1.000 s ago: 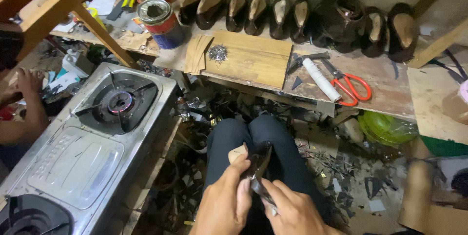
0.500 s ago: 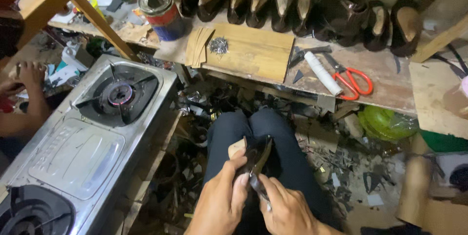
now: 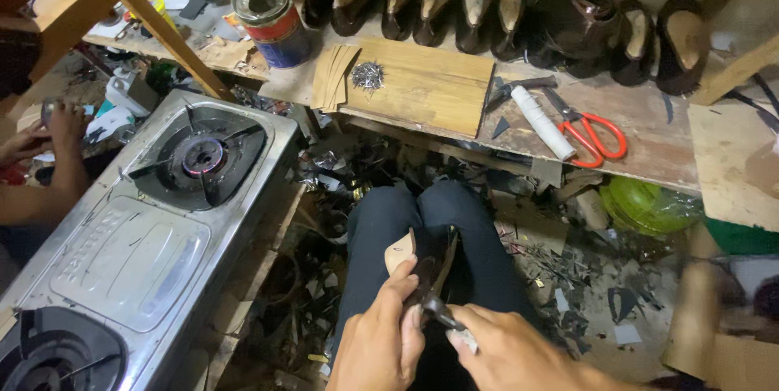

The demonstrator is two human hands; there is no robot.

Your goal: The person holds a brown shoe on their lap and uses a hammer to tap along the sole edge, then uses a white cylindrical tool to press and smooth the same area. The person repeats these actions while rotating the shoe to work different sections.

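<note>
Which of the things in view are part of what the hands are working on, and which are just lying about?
In hand:
left hand holding the dark shoe upper on its last
right hand gripping pliers

Lying about:
gas stove
red-handled scissors
tin can
pile of small nails
row of lasted shoes

I see dark navy trousers (image 3: pixel 422 229), a black shoe upper (image 3: pixel 442 253) with a tan insole (image 3: pixel 399 250). Scissors (image 3: pixel 596 135) have red-orange handles, next to a white tube (image 3: pixel 542 122). Tin can (image 3: pixel 272 22): red band over blue. Stove (image 3: pixel 154 229) silver, burners black. Green plastic bag (image 3: pixel 645 206). Board (image 3: pixel 422 83) pale wood.
</note>
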